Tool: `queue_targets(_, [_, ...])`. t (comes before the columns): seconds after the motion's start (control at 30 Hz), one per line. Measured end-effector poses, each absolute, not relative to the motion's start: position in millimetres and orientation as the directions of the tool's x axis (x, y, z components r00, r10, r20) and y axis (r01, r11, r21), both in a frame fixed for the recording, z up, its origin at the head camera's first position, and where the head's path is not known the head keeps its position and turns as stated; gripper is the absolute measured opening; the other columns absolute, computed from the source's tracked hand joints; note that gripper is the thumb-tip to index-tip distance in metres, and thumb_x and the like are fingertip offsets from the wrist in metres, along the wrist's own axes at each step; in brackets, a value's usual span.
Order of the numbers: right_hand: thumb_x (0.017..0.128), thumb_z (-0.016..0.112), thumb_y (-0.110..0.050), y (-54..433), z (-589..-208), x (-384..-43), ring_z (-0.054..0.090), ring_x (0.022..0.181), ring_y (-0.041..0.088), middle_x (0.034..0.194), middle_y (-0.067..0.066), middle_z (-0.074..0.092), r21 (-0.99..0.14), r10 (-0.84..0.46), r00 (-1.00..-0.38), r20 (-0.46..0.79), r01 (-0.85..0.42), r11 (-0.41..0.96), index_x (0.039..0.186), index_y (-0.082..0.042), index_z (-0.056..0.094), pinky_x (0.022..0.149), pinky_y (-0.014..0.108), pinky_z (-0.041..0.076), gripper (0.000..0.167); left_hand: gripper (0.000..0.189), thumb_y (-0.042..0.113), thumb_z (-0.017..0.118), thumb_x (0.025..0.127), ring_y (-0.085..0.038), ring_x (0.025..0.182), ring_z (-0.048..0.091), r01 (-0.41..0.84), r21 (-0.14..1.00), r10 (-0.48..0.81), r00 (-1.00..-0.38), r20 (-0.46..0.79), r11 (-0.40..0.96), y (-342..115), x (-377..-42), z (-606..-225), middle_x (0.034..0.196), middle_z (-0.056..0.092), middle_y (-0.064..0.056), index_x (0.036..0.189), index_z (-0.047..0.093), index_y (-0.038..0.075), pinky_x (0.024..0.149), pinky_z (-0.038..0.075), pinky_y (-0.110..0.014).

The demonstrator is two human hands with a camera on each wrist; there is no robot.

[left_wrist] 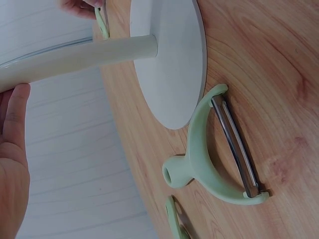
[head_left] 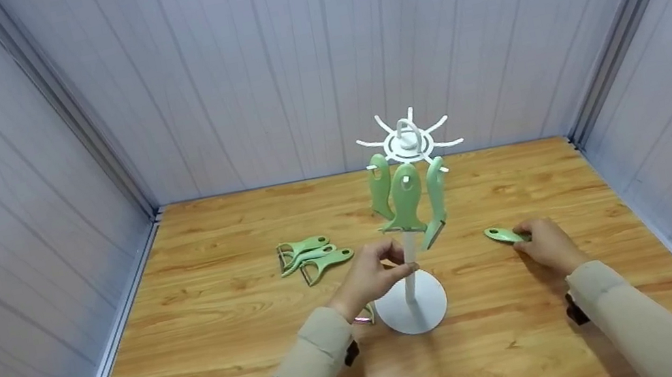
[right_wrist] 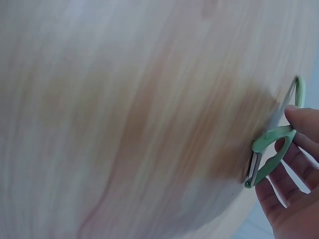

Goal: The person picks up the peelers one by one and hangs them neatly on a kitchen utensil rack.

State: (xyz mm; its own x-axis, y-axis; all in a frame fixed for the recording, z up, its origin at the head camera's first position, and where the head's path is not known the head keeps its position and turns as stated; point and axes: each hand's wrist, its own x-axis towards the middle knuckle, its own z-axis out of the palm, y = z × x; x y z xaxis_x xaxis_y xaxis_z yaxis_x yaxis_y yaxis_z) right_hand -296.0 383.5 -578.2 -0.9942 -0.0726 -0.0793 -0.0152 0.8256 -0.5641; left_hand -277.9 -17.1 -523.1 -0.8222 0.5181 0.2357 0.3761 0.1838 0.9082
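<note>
My left hand (head_left: 369,276) holds the pole of a white hook stand (head_left: 410,289) between thumb and fingers, above its round base (left_wrist: 172,94). Three green peelers hang from the stand's front hooks, the middle peeler (head_left: 407,193) facing me. Over to the right, my right hand (head_left: 547,242) pinches another green peeler (right_wrist: 273,162) low at the table, its handle (head_left: 499,234) pointing left. In the right wrist view the thumb and fingers are on either side of it, just behind the blade.
Several green peelers (head_left: 329,259) lie in a loose group left of the stand. One more peeler (left_wrist: 197,154) lies beside the base, partly hidden by my left forearm in the head view. Pale panel walls (head_left: 300,63) enclose the wooden table (head_left: 217,375).
</note>
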Motion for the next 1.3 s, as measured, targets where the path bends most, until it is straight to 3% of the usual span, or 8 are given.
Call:
queue_targets(0.4, [0.107,0.065,-0.007,379.0,-565.0,-287.6,0.066,0.124,0.049,0.139,0.035,0.066,-0.626,-0.056,-0.998,-0.033,-0.023,0.779,0.14,0.011,0.063,0.102,0.062,0.057,0.038,0.009,0.011,0.081,0.098,-0.008,0.092,0.07,0.37,0.906,0.511,-0.83,0.224,0.204,-16.4,-277.0,-521.4,0.1,0.077,-0.007,0.101,0.075,0.004,0.084,0.063,-0.027])
queue_targets(0.63, [0.107,0.067,-0.008,374.7,-555.5,-284.4,0.068,0.118,0.043,0.139,0.032,0.067,-0.664,-0.032,-0.999,0.001,-0.024,0.748,0.142,0.01,0.063,0.086,0.043,0.061,0.04,0.01,0.008,0.081,0.097,-0.009,0.092,0.069,0.37,0.911,0.514,-0.826,0.233,0.181,-15.8,-279.0,-523.2,0.1,0.076,-0.009,0.1,0.073,0.002,0.083,0.065,-0.028])
queue_targets(0.83, [0.105,0.07,-0.007,368.8,-547.9,-283.2,0.067,0.122,0.047,0.135,0.033,0.069,-0.664,-0.022,-0.995,0.096,-0.08,0.744,0.139,0.011,0.065,0.095,0.053,0.06,0.039,0.011,0.009,0.081,0.098,-0.01,0.093,0.069,0.364,0.914,0.517,-0.825,0.228,0.178,-16.8,-279.5,-524.8,0.1,0.076,-0.009,0.1,0.073,0.002,0.084,0.065,-0.03])
queue_targets(0.93, [0.105,0.07,-0.007,364.0,-543.7,-281.7,0.071,0.104,0.041,0.132,0.032,0.07,-0.677,-0.004,-0.991,0.132,-0.093,0.73,0.138,0.01,0.066,0.082,0.044,0.063,0.038,0.011,0.01,0.081,0.098,-0.01,0.093,0.069,0.357,0.917,0.517,-0.827,0.222,0.178,-17.6,-279.2,-525.5,0.101,0.076,-0.009,0.1,0.073,0.002,0.084,0.065,-0.031])
queue_targets(1.03, [0.104,0.072,-0.008,357.2,-539.6,-280.4,0.067,0.088,0.03,0.125,0.029,0.071,-0.685,0.001,-0.984,0.178,-0.123,0.718,0.136,0.008,0.068,0.065,0.031,0.058,0.036,0.011,0.009,0.08,0.098,-0.01,0.093,0.069,0.354,0.92,0.515,-0.827,0.224,0.168,-18.0,-278.7,-525.1,0.101,0.075,-0.01,0.1,0.072,0.001,0.084,0.065,-0.031])
queue_targets(1.1, [0.103,0.074,-0.006,353.1,-537.4,-279.9,0.067,0.087,0.03,0.122,0.027,0.072,-0.678,-0.004,-0.974,0.226,-0.16,0.717,0.133,0.008,0.07,0.067,0.029,0.057,0.034,0.011,0.008,0.081,0.098,-0.01,0.093,0.069,0.356,0.92,0.514,-0.827,0.229,0.164,-17.7,-278.2,-524.1,0.1,0.075,-0.01,0.099,0.072,0.001,0.085,0.066,-0.03])
queue_targets(1.2, [0.1,0.077,-0.002,346.7,-534.1,-278.8,0.067,0.099,0.033,0.117,0.025,0.074,-0.659,0.001,-0.953,0.303,-0.209,0.722,0.128,0.008,0.073,0.078,0.029,0.054,0.03,0.011,0.008,0.081,0.097,-0.009,0.092,0.069,0.362,0.918,0.513,-0.825,0.236,0.161,-16.9,-277.8,-523.2,0.099,0.076,-0.01,0.098,0.073,0.001,0.084,0.066,-0.03])
queue_targets(1.3, [0.098,0.078,0.001,341.0,-530.7,-276.5,0.066,0.099,0.033,0.114,0.024,0.074,-0.675,0.011,-0.939,0.344,-0.239,0.698,0.126,0.008,0.074,0.076,0.024,0.052,0.029,0.011,0.008,0.082,0.097,-0.009,0.091,0.069,0.367,0.915,0.512,-0.825,0.237,0.168,-16.2,-277.5,-523.2,0.098,0.076,-0.01,0.098,0.073,0.001,0.083,0.065,-0.029])
